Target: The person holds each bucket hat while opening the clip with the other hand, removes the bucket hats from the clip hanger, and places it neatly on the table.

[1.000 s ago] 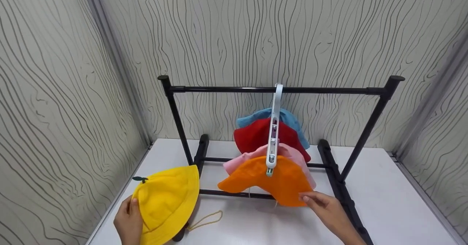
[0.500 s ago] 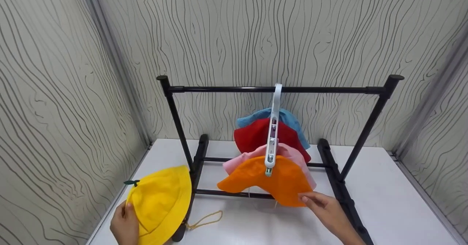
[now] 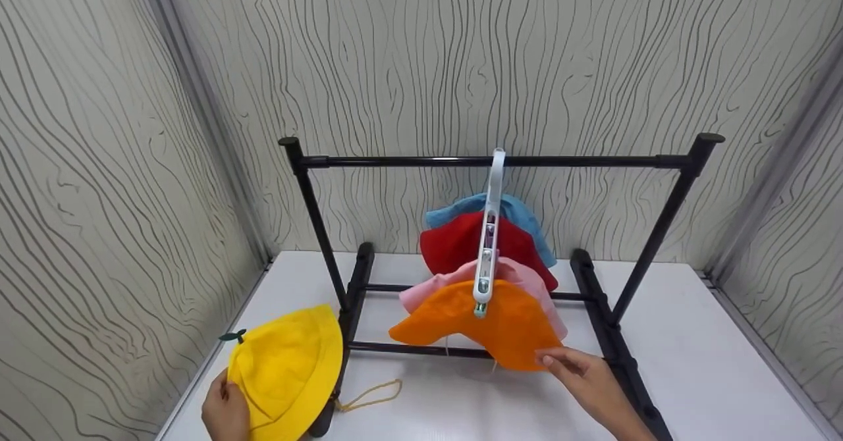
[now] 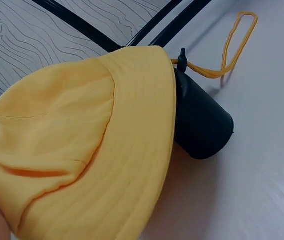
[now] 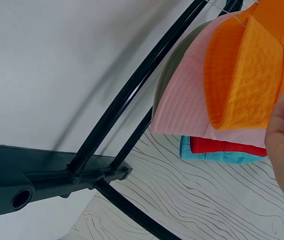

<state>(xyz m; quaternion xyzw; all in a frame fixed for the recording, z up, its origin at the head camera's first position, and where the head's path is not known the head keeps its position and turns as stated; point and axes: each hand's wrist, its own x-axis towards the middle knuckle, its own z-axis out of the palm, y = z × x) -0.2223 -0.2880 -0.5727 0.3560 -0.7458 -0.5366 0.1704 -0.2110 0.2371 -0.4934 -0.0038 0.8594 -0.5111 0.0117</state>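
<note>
My left hand (image 3: 226, 409) pinches a yellow bucket hat (image 3: 283, 368) by its crown, near a small green sprout on top. A yellow cord loop (image 3: 372, 395) trails from under the hat onto the table. With thumb and fingers my right hand (image 3: 586, 385) pinches the brim edge of an orange hat (image 3: 514, 329). That hat hangs at the front of a white clip hanger (image 3: 486, 270). Behind it on the hanger are a pink hat (image 3: 527, 275), a red hat (image 3: 454, 247) and a light blue hat (image 3: 520, 212). In the right wrist view the orange brim (image 5: 251, 85) looks folded.
A black rack (image 3: 395, 161) carries the hanger on its top bar. Its feet (image 3: 612, 336) stand on a white table (image 3: 711, 355). Wood-grain patterned panels (image 3: 421, 59) close off the back and both sides. The left foot's end (image 4: 204, 120) sits beside the yellow hat's brim.
My left hand has moved a little left and slightly down with the yellow hat. The right hand stays on the orange brim. The hanger has barely shifted.
</note>
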